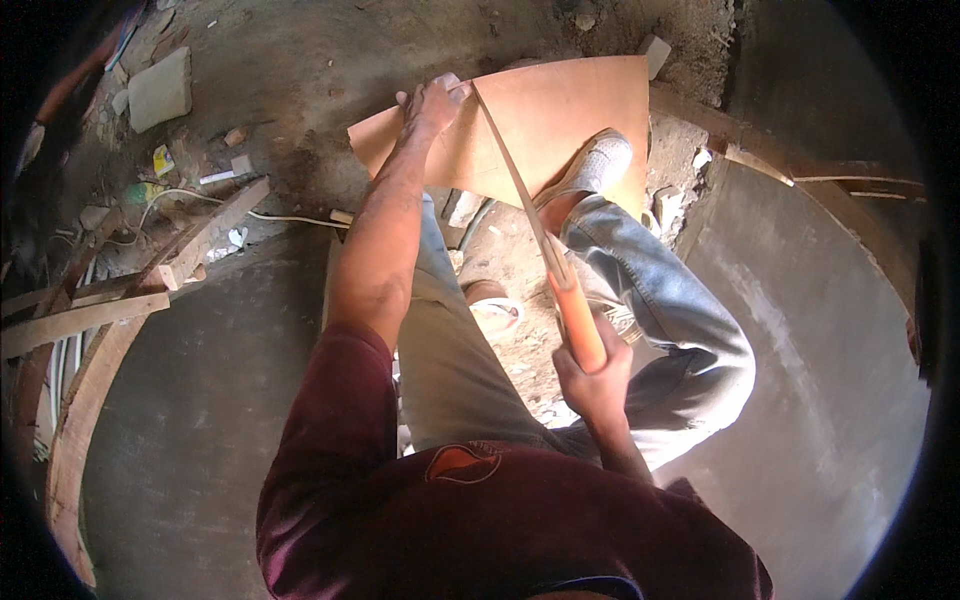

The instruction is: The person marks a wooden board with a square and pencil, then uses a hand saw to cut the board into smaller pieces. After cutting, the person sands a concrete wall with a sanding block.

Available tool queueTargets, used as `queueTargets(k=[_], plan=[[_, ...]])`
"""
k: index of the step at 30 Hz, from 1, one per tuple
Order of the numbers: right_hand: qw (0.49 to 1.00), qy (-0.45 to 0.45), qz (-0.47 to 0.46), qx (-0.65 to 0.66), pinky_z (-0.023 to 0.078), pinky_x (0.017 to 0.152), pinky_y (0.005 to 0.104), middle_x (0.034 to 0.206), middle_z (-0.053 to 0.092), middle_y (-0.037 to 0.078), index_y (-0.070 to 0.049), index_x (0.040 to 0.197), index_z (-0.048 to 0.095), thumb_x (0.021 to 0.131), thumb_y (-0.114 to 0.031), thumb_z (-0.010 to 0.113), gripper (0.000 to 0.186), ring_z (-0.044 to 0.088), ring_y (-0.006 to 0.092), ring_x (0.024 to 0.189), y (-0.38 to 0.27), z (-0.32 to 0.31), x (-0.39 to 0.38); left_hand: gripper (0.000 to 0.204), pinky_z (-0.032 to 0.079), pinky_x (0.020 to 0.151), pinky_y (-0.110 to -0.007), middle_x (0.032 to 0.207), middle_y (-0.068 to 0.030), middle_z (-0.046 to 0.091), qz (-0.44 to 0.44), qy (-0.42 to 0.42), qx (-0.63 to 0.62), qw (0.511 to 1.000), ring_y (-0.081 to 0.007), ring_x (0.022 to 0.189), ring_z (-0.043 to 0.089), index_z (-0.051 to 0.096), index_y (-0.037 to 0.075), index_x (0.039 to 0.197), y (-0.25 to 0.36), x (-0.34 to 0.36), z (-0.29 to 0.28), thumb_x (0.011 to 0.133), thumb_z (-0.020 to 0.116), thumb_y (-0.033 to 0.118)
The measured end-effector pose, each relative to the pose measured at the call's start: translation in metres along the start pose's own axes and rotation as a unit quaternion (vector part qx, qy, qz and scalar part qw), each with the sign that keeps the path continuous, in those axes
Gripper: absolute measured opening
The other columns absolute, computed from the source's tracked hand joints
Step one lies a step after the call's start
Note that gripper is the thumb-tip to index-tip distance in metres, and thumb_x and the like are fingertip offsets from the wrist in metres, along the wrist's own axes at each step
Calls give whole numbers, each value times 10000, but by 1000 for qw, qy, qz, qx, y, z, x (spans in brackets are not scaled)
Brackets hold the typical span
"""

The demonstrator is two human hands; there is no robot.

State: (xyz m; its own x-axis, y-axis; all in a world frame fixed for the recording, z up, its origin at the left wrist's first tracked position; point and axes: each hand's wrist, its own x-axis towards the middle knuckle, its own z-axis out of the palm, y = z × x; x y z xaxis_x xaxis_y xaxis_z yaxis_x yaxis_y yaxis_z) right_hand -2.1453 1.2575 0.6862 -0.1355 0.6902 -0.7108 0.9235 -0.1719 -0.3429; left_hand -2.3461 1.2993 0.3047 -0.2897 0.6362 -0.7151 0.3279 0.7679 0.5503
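My right hand (597,370) is wrapped round the orange handle of a hand saw (527,200). The saw's long blade points forward and away, and its tip meets the far edge of a thin light-brown sheet (560,95), which looks like plywood. On that same edge, just left of the blade tip, my left hand (433,103) grips the sheet, its fingers curled over. My right foot, in a pale shoe (603,163), rests on top of the sheet. Part of the sheet's near side is hidden behind my foot and leg.
Wooden planks (90,320) lie crossed at the left, with a thin white cable (290,219) running from them. A pale stone block (160,90) sits on the dirt at the far left. A wooden beam (850,220) curves along the right. Rubble (668,205) lies beside the sheet.
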Motion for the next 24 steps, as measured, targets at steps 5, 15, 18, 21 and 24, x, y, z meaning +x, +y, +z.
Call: queueTargets(k=[5, 15, 18, 21, 24], plan=[[994, 20, -95, -53, 507, 690, 333, 758, 644, 133, 29, 957, 634, 731, -49, 630, 240, 619, 239, 667, -6, 26, 60, 439, 443, 954, -509, 1153, -168, 688, 32, 32, -12, 999, -392, 1130, 609, 672, 194, 1172, -10, 17, 6, 929, 551, 540], [999, 8, -48, -7, 497, 718, 357, 778, 634, 159, 25, 981, 633, 741, -60, 634, 255, 642, 247, 753, 1, 16, 39, 408, 329, 1033, -531, 1175, -140, 687, -9, 3, -22, 1000, -339, 1171, 599, 692, 222, 1147, -9, 5, 3, 918, 566, 536], [993, 39, -112, -23, 486, 682, 405, 786, 623, 234, 24, 947, 596, 751, -106, 641, 239, 589, 370, 694, -10, 59, 129, 416, 338, 1053, -527, 1228, -146, 662, -18, -3, -8, 1000, -349, 1216, 563, 675, 193, 1161, 2, 7, 5, 937, 545, 519], [988, 42, -132, -69, 486, 681, 409, 783, 617, 226, 17, 920, 598, 739, -91, 639, 215, 606, 377, 699, -18, 58, 123, 421, 346, 1062, -519, 1260, -148, 647, -12, 22, -9, 1000, -352, 1241, 542, 667, 181, 1171, -4, 6, 1, 943, 537, 511], [994, 10, -97, -54, 498, 713, 397, 810, 632, 222, 12, 963, 628, 730, -98, 653, 258, 635, 356, 731, -2, 17, 37, 418, 340, 1066, -498, 1263, -147, 646, -26, 4, -27, 999, -350, 1242, 542, 666, 187, 1181, -6, -2, 5, 940, 543, 506]])
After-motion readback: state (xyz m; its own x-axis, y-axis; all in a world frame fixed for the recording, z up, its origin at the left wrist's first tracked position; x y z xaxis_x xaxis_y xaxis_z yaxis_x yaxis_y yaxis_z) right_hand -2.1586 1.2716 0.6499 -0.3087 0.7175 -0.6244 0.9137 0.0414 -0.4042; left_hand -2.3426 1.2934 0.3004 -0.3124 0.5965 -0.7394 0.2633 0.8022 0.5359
